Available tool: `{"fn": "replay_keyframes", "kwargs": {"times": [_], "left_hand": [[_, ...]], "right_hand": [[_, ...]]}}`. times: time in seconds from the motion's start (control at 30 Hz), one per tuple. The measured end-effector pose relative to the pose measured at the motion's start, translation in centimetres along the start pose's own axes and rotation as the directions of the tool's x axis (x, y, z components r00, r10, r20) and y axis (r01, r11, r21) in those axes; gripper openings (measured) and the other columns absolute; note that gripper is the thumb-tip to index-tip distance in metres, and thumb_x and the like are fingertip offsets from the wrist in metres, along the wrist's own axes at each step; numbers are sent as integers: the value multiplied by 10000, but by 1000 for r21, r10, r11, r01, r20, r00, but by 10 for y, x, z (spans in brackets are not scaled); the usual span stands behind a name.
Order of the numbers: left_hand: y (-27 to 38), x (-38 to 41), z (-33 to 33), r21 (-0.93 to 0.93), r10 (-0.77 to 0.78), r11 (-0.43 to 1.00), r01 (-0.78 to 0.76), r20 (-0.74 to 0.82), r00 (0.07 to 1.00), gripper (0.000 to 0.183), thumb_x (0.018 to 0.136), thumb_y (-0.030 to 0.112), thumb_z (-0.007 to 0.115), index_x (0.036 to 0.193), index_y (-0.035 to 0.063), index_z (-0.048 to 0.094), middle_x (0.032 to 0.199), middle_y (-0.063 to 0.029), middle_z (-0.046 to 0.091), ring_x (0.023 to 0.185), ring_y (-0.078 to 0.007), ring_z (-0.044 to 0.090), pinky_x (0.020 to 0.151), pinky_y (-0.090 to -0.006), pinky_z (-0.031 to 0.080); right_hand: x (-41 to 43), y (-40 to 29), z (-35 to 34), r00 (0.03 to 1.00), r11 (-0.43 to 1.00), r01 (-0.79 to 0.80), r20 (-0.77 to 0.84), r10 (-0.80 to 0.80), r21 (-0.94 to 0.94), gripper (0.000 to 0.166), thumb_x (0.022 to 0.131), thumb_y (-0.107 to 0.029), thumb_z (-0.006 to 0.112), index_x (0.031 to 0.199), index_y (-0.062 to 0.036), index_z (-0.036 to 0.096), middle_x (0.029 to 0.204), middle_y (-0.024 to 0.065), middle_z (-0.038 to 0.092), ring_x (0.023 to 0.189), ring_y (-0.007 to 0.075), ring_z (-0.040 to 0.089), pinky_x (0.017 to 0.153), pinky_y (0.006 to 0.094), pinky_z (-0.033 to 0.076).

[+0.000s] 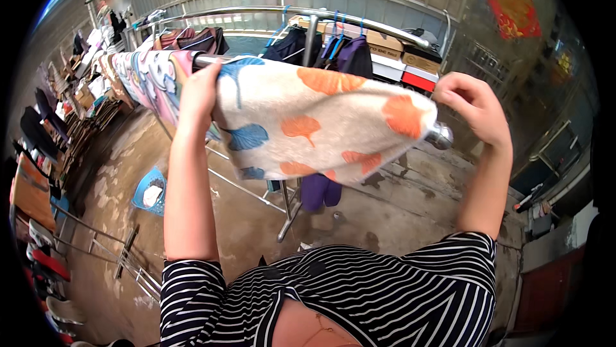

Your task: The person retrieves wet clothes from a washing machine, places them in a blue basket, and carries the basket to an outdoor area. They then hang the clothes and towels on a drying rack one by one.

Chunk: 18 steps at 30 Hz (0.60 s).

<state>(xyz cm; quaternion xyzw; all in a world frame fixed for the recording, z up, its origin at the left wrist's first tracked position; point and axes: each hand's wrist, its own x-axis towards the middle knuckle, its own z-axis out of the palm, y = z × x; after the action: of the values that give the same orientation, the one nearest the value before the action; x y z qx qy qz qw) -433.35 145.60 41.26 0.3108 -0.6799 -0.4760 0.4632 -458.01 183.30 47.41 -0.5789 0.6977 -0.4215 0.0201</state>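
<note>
A cream fleece cloth (337, 125) with orange and blue ginkgo-leaf prints is draped over the end of a metal rail, whose round end cap (440, 135) pokes out at the right. At the cloth's left edge, my left hand (199, 94) grips it from above, beside the bare bit of rail. My right hand (474, 106) is raised at the upper right corner of the cloth, fingers curled. Whether it pinches that corner is unclear. Left of my left hand, a pastel cartoon-print cloth (159, 80) hangs on the same rail.
Behind is another metal clothes rail (240, 9) with dark garments (288, 46) on hangers and stacked boxes (385, 48). Below, a blue basket (149, 193), purple slippers (321, 192) and the rack's metal foot (287, 224) are on the stained floor. Cardboard and shoes (50, 265) line the left.
</note>
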Motion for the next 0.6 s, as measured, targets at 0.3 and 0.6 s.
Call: {"fn": "replay_keyframes", "kwargs": {"times": [0.3,0.6], "left_hand": [[-64,0,-23,-143,395,898,-415,-150,906,227,952,217,601,1053,22,659,920,-43,675,857,-147,631,805,-272,491],[-20,-9,-1,606,728,415,-679,226,647,373,883,219,573,1240,113,573,1350,-75,539,1323,-316,423,1039,-499,336]], "right_hand": [[-18,-62,74,977,897,196,2,-213,-397,456,786,-108,717,1213,-4,596,1113,119,638,953,194,605,840,273,456],[-11,-49,100,978,809,-67,-199,-62,-585,285,969,-153,581,1196,18,588,1068,107,623,903,171,596,807,278,484]]}}
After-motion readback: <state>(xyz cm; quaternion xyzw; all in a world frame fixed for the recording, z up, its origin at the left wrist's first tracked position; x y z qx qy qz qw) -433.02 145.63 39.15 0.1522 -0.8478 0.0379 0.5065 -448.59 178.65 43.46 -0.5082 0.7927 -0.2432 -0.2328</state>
